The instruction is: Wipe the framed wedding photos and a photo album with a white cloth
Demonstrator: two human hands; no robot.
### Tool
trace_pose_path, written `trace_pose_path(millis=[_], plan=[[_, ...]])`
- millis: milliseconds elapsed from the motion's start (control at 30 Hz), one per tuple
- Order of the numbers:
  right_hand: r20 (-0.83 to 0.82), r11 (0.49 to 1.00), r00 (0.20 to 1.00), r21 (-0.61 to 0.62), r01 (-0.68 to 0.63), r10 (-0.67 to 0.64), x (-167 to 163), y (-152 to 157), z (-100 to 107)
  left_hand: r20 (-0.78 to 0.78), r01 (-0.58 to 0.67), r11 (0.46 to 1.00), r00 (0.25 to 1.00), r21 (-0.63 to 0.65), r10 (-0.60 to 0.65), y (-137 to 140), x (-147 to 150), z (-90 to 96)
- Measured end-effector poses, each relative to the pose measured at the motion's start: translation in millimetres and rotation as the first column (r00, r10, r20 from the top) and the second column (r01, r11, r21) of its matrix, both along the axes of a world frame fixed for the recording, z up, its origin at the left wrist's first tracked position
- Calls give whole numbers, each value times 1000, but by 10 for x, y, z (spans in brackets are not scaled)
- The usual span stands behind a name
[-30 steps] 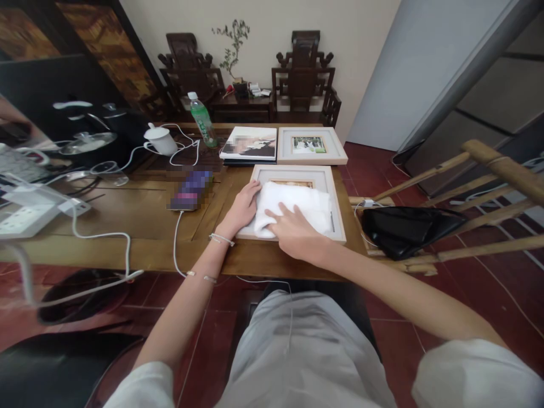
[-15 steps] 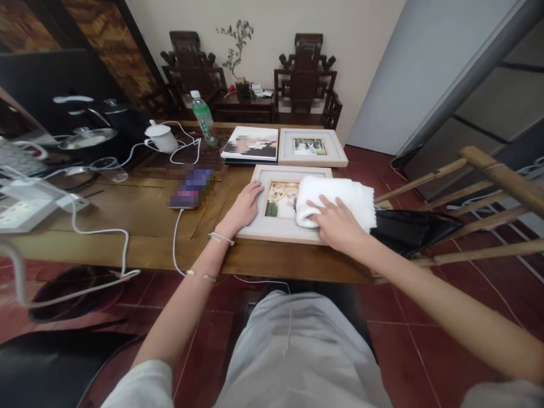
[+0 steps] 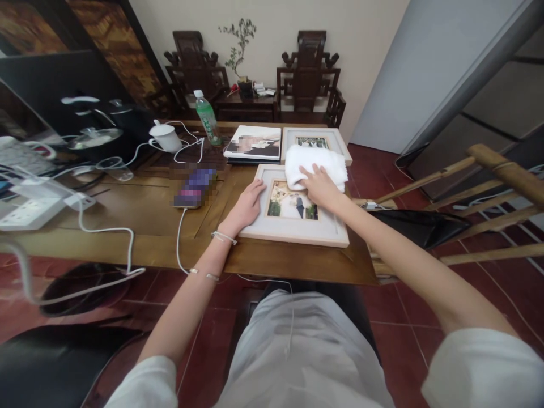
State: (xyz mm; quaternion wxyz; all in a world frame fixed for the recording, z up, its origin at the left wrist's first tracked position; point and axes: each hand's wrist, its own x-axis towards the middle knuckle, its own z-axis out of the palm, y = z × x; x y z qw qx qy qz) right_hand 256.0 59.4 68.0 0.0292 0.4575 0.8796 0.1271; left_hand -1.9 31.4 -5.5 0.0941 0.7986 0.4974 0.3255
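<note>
A light wooden picture frame with a wide pale mat lies flat near the table's front edge. My left hand grips its left side, the fingers laid over the border and onto the mat. My right hand holds a folded white towel, the fingers spread over its top. The towel covers the upper right part of this frame and reaches over the lower edge of a second picture frame behind. Below the towel, the photo in the near frame shows two dressed-up figures, small and unclear.
Left of the far frame lies a stack of photo panels, beside a green-labelled bottle. A phone on a white cable, a lidded white cup and a power strip sit further left. A bamboo chair stands at right.
My right hand has slid the towel away from me and a little left, from the frame's right side to its upper edge, uncovering the photo. My left hand stays on the frame.
</note>
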Motion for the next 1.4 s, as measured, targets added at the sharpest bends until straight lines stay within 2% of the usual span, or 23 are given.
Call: trace_pose_path(millis=[100, 167, 233, 300, 333, 400, 467, 533, 700, 833, 933, 1000, 1100, 1233, 1300, 1400], plan=[[40, 998, 999, -54, -34, 36, 7, -348, 99, 12, -3, 1000, 1000, 2, 3, 6, 9, -11], [56, 988, 996, -145, -57, 65, 11, -606, 254, 15, 1, 1000, 1000, 3, -1, 7, 13, -17], [56, 950, 994, -303, -77, 98, 10, -863, 445, 18, 7, 1000, 1000, 4, -8, 5, 14, -19], [39, 889, 990, -445, -104, 135, -1, -1098, 611, 23, 9, 1000, 1000, 10, -10, 3, 13, -20], [28, 872, 988, -475, -119, 150, -10, -1197, 666, 25, 8, 1000, 1000, 13, -9, 1, 11, -19], [12, 873, 987, -468, -137, 161, -27, -1332, 699, 25, 10, 1000, 1000, 14, -10, 0, 8, -17], [-12, 892, 990, -433, -131, 139, -32, -1349, 630, 24, 14, 1000, 1000, 10, -14, -1, 4, -15], [-34, 915, 995, -389, -104, 98, -10, -1231, 493, 23, 15, 1000, 1000, 2, -15, 0, 2, -13], [-74, 988, 997, -153, -32, 21, 133, -566, 164, 22, 6, 1000, 1000, -8, -6, -1, -2, -1], [-174, 997, 982, -20, 73, -76, 204, -101, 106, -3, -2, 1000, 1000, -6, 2, -13, -6, 21], [-124, 995, 988, 16, 99, -96, 187, 10, 95, -1, -7, 1000, 1000, -15, 7, -19, -7, 35], [-53, 995, 994, 7, 95, -94, 148, -53, 78, 5, -4, 1000, 1000, -17, 4, -21, -5, 40], [29, 997, 997, -37, 73, -72, 74, -329, 85, 12, 4, 1000, 1000, -14, -4, -26, 4, 43], [73, 985, 997, -171, 39, -26, 0, -850, 288, 14, -3, 1000, 1000, -21, 3, -43, 21, 54], [52, 954, 998, -299, -3, 20, -22, -1078, 458, 9, -2, 1000, 1000, -23, 2, -49, 24, 60], [-22, 880, 996, -467, -91, 91, -63, -1288, 654, -9, 5, 1000, 1000, -10, -5, -47, 17, 62]])
